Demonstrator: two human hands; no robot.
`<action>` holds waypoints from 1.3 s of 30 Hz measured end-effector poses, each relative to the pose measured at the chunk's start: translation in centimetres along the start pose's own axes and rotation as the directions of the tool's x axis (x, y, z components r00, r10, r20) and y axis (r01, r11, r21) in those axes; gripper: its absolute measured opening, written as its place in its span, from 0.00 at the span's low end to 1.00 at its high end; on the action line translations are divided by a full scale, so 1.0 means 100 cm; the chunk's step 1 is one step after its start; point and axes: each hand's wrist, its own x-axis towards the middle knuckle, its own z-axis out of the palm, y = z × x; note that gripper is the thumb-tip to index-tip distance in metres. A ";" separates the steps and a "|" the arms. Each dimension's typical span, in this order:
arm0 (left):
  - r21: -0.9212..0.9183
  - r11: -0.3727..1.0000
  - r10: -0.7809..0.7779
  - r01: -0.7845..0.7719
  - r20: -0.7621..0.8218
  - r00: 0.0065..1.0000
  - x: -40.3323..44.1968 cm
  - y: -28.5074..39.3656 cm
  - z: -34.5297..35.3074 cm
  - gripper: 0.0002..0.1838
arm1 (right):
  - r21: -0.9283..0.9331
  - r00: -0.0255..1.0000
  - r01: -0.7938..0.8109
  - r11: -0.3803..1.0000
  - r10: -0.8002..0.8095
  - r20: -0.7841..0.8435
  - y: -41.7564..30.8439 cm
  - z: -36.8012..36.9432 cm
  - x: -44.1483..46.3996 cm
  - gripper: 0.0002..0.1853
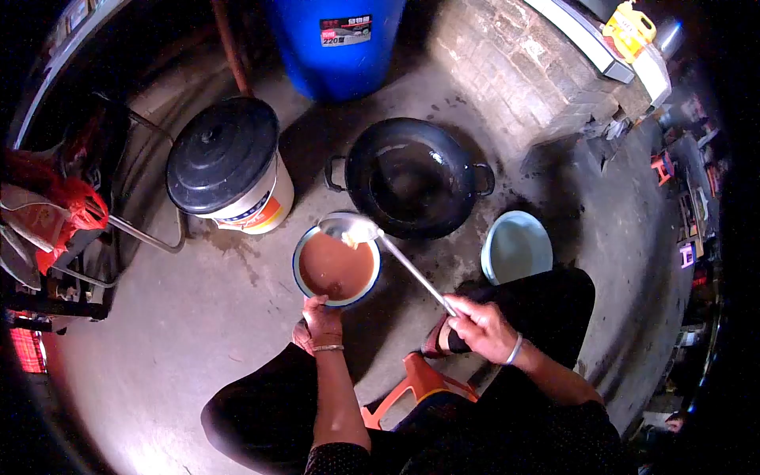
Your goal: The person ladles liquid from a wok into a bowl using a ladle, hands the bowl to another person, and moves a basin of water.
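My left hand (321,323) grips the near rim of a white bowl with a blue edge, its thumb over the rim. Reddish-brown liquid (336,265) fills much of the bowl (298,279). In my right hand (481,328) is the long handle of a metal ladle (416,271). The ladle's head tilts over the bowl's far rim, with something pale at its edge that I cannot make out. Just beyond the bowl, a black two-handled wok (412,178) stands on the floor, dark and shiny inside.
A pale basin (518,247) of cloudy liquid stands by my right knee. Left of the wok is a white bucket (273,198) with a black lid (222,154). A blue barrel (336,59) and a brick structure (522,75) stand behind. An orange stool (412,380) is beneath me.
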 end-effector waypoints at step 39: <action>0.155 0.986 0.061 -0.057 -0.019 0.998 0.008 -0.009 -0.031 0.19 | 0.817 0.815 -0.479 0.322 0.509 0.278 0.087 -0.013 0.074 0.08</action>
